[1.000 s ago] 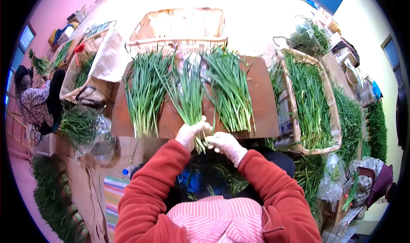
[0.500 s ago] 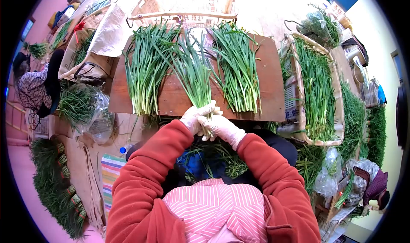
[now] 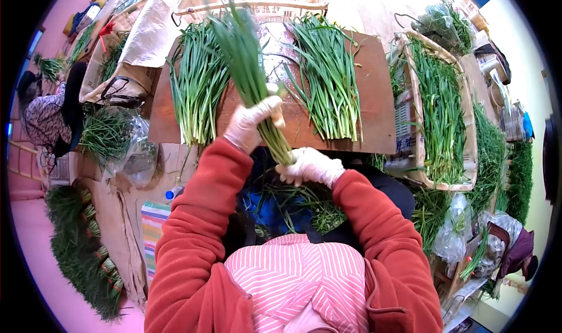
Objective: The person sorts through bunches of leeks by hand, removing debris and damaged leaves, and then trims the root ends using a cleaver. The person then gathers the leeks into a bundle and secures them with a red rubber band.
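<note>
A bunch of long green chives (image 3: 243,60) slants up over the board, its leaf tips blurred. My gloved left hand (image 3: 250,123) is wrapped round its stems. At the pale lower ends, the fingers of my gloved right hand (image 3: 313,166) are closed on the stems. The brown board (image 3: 377,104) bears one chive pile on the left (image 3: 199,90) and another on the right (image 3: 331,84), both with stems toward me. A shiny silvery patch (image 3: 276,55) shows between the piles.
Beyond the board stands a pale plastic crate (image 3: 252,9). A crate full of chives (image 3: 439,110) is at the right. Bundled greens (image 3: 88,251) lie on the floor at left. Loose leaves (image 3: 322,213) lie below my hands. Other people (image 3: 50,113) are at both sides.
The bunch has risen and tilted to the left. My left hand has moved up and left along the stems, while my right hand stays low at their ends.
</note>
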The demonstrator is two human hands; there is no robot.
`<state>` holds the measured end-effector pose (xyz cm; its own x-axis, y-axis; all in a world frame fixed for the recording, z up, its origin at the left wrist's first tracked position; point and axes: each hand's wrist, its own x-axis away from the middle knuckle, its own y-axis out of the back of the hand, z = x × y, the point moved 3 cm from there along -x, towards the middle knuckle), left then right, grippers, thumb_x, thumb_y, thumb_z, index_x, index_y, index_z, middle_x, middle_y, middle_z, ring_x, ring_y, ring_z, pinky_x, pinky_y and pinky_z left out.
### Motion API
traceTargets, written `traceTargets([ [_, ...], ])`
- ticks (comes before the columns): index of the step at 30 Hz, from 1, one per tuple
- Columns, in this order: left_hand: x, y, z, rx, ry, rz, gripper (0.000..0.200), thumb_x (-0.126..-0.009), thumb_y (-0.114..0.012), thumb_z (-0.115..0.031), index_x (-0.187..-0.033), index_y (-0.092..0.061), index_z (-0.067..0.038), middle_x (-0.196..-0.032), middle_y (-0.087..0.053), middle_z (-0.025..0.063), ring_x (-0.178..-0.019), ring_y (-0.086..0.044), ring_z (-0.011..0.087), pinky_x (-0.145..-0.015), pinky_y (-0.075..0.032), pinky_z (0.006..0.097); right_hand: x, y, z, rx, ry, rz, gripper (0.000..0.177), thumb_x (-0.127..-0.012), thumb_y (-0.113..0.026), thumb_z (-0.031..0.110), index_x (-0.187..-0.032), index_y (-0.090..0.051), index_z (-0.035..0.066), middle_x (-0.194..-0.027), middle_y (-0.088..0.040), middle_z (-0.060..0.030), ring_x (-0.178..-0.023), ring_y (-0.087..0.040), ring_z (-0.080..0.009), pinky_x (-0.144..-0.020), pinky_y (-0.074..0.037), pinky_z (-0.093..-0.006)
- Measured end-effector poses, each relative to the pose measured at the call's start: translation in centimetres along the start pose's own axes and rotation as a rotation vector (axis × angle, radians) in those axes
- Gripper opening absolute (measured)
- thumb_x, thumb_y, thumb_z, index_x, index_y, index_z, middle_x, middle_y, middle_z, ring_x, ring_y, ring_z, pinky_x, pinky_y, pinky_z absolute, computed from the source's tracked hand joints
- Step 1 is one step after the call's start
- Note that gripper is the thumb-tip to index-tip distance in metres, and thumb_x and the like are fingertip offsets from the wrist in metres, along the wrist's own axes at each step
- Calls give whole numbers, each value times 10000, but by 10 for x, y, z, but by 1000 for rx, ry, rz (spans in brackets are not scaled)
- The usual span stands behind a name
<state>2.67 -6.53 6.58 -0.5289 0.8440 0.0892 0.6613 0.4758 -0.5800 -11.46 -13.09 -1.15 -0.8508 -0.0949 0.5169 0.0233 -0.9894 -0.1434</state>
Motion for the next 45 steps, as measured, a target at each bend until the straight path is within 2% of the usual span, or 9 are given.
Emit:
traceTargets([
  [8, -26, 40, -9, -268, -95, -120, 199, -782, -634, -89, -945, -547, -17, -788, -598, 67, -744, -602, 166, -703, -485, 296, 9, 40, 23, 203, -55, -396, 268, -837, -593, 299, -769, -596, 39, -647, -567, -23, -539, -492, -91, -520, -425, -231],
  [14, -30, 40, -13, -227, -148, -117, 114, -814, -620, -135, -849, -573, -38, -724, -556, 33, -706, -579, 149, -667, -482, 291, 8, 47, 43, 156, 391, -629, 118, -841, -611, 156, -854, -615, 39, -740, -576, 15, -690, -484, -48, -621, -415, -212],
  [17, -29, 36, -8, -153, -174, -137, 132, -831, -608, -162, -867, -581, -38, -708, -539, 16, -694, -572, 144, -659, -473, 281, 12, 44, 51, 449, 539, -820, 254, -820, -611, 273, -960, -610, 60, -874, -624, -88, -826, -595, -240, -761, -461, -313],
  [22, -13, 8, -13, -456, -250, -271, 164, -848, -587, -194, -911, -569, -43, -740, -581, 20, -676, -563, 106, -616, -452, 233, 7, 33, 62, 606, 559, -747, 512, -784, -645, 289, -1190, -486, 20, -1133, -543, -155, -1050, -515, -278, -909, -394, -351],
  [25, -18, 7, 22, 86, -41, -273, 111, -837, -606, -160, -863, -562, -61, -712, -565, 10, -618, -543, 117, -597, -467, 257, -9, 21, 60, 714, 625, -760, 855, -686, -707, 249, -1354, -242, -16, -1225, -482, -173, -1108, -478, -306, -950, -362, -348],
  [29, -22, 8, 45, 368, 153, -400, 191, -807, -659, -209, -857, -565, -51, -692, -543, 17, -599, -538, 145, -584, -475, 286, -37, 17, 21, 438, 362, -755, 753, -764, -605, 197, -1401, -203, 202, -1101, -569, -132, -956, -573, -326, -819, -440, -361],
  [33, -11, 7, 36, -175, -26, -420, 450, -736, -735, -248, -1047, -502, -20, -850, -558, 37, -704, -542, 126, -630, -450, 264, -36, 6, 25, -39, 220, -549, 435, -802, -563, 154, -1226, -474, 125, -724, -608, -56, -550, -562, -115, -480, -450, -259],
  [41, -4, 15, 27, -375, -220, -530, 359, -809, -594, -113, -1116, -425, -37, -806, -536, 40, -651, -505, 99, -572, -430, 238, -39, -24, 30, 21, 437, -629, 307, -825, -548, 146, -1124, -525, 83, -676, -592, -41, -513, -540, -112, -464, -445, -238],
  [45, -1, 39, -45, -114, -462, -557, 267, -811, -563, -52, -1058, -469, -18, -720, -521, 27, -563, -494, 92, -544, -437, 210, -27, -35, 31, 37, 51, -398, 211, -864, -529, 134, -1061, -578, 78, -628, -550, 2, -475, -468, -64, -423, -381, -205],
])
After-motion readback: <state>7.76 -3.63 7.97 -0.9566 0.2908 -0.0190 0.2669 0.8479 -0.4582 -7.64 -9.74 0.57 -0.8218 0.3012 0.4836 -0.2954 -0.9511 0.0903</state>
